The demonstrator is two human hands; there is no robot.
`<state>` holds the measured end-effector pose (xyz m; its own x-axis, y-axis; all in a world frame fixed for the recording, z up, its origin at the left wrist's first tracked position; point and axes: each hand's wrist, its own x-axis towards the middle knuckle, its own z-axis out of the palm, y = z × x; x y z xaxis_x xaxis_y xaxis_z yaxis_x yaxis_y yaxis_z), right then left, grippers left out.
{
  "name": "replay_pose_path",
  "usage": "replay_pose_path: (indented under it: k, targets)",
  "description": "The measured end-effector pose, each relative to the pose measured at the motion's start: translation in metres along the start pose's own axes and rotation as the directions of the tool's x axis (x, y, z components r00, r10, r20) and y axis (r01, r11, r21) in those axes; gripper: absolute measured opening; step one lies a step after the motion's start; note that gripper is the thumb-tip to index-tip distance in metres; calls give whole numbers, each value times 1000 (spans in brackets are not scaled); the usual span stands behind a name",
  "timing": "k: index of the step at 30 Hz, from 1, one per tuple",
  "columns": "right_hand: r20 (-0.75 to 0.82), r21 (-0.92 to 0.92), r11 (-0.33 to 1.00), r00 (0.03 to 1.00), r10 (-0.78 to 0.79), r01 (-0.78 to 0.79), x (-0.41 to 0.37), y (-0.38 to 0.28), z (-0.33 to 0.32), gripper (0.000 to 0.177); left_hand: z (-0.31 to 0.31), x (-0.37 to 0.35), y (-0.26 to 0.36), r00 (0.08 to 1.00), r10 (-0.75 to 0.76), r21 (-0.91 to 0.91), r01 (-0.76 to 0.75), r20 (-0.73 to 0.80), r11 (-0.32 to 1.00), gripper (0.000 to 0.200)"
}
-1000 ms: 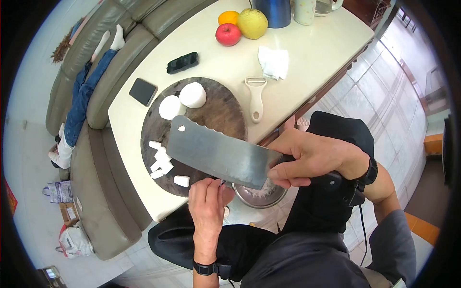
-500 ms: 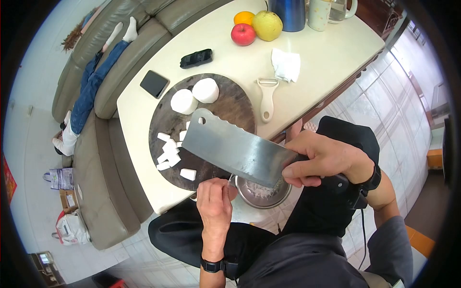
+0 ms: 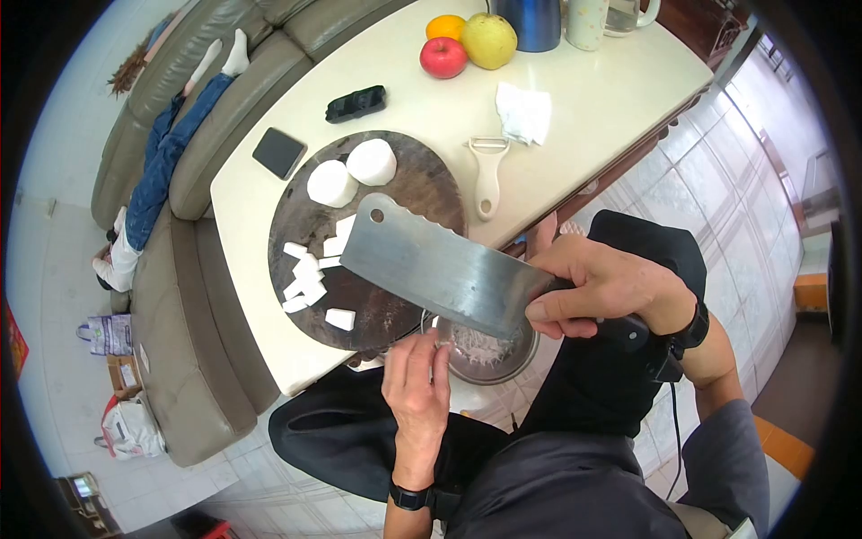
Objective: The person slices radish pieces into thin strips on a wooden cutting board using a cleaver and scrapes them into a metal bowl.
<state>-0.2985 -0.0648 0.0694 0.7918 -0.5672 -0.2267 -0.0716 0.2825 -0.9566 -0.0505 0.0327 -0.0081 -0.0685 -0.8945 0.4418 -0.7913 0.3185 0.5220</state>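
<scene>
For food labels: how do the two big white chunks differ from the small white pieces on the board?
The big white chunks are thick and round; the small white pieces are blocky cuts. The chunks sit far on the cutting board; the pieces lie nearer, left of the cleaver. Both are white.

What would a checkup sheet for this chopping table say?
Surface: cream table, no spills seen.
Job's things: round cutting board with two big white chunks and small cut pieces; metal bowl just off the table edge.
Clutter: peeler, phone, black case, tissue, fruit.
Hands: right hand grips the cleaver; left hand has fingertips at the blade's lower edge, over the bowl.
Cables: thin black cable by the right forearm.
Surroundings: sofa with a person lying on it; tiled floor.
</scene>
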Motion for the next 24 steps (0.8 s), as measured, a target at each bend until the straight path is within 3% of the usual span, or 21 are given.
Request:
replay_pose_path:
  k: [4, 8, 15, 24]
  targets:
    - [-11, -36, 999, 1000, 19, -20, -1, -1, 1, 19, 3, 18, -4, 995, 60, 189, -44, -83, 981, 34]
    - [-11, -65, 997, 1000, 29, -30, -2, -2, 0, 17, 7, 25, -8, 997, 66, 265, -53, -38, 963, 24]
    - [-20, -47, 998, 999, 36, -37, -4, 2, -1, 15, 8, 19, -9, 990, 139, 252, -126, -37, 959, 21]
    - [-14, -75, 997, 1000, 22, -23, -6, 5, -2, 13, 23, -17, -12, 991, 5, 54, -13, 134, 998, 22]
